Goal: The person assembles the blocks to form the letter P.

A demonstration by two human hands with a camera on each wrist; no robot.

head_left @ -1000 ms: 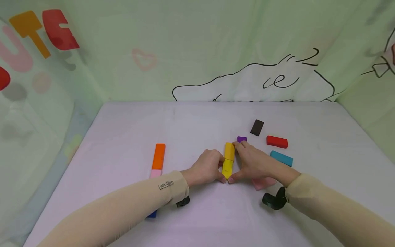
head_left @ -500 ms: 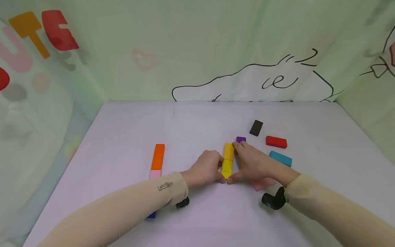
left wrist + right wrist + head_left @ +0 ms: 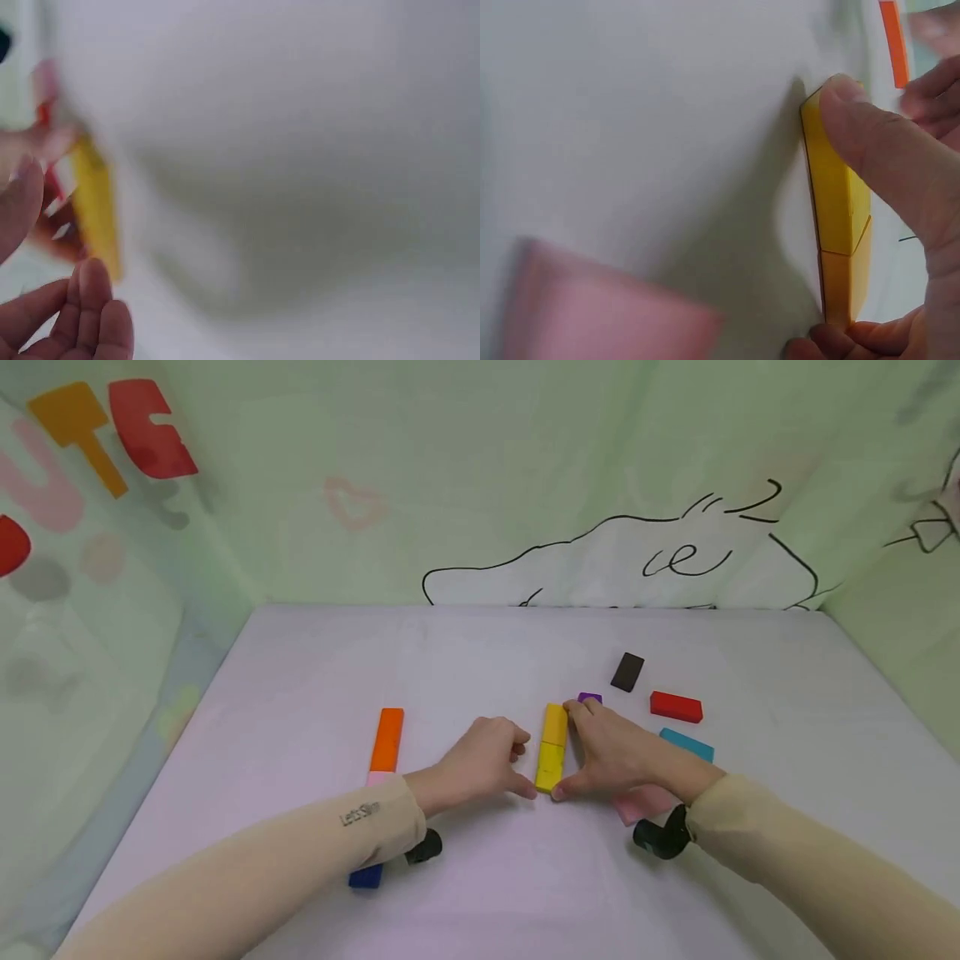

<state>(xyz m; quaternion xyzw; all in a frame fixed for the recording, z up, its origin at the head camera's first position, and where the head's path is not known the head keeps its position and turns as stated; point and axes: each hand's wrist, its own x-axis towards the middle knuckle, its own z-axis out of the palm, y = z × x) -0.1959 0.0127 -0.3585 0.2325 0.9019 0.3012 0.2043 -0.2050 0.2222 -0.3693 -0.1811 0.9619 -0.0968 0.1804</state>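
Two yellow blocks lie end to end in a row on the table: a bright yellow block (image 3: 550, 767) nearer me and a deeper yellow block (image 3: 555, 724) beyond it. My right hand (image 3: 611, 747) spans the pair from the right, its thumb (image 3: 885, 142) pressed at the near end and its fingertips curled at the far end, pinching them lengthwise. In the right wrist view a thin seam shows where the blocks meet. My left hand (image 3: 480, 764) is just left of the row, apart from it, fingers loosely bent and holding nothing.
Left of the hands, an orange block (image 3: 387, 739), a light pink block (image 3: 381, 777) and a blue block (image 3: 366, 877) form a line, partly under my left sleeve. Around my right hand lie purple (image 3: 590, 697), black (image 3: 627, 672), red (image 3: 676, 707), teal (image 3: 687, 744) and rose (image 3: 642, 803) blocks.
My left hand has let go of the yellow blocks and moved left, uncovering more of the blue block. The right hand stays at the row, which has shifted very slightly left.
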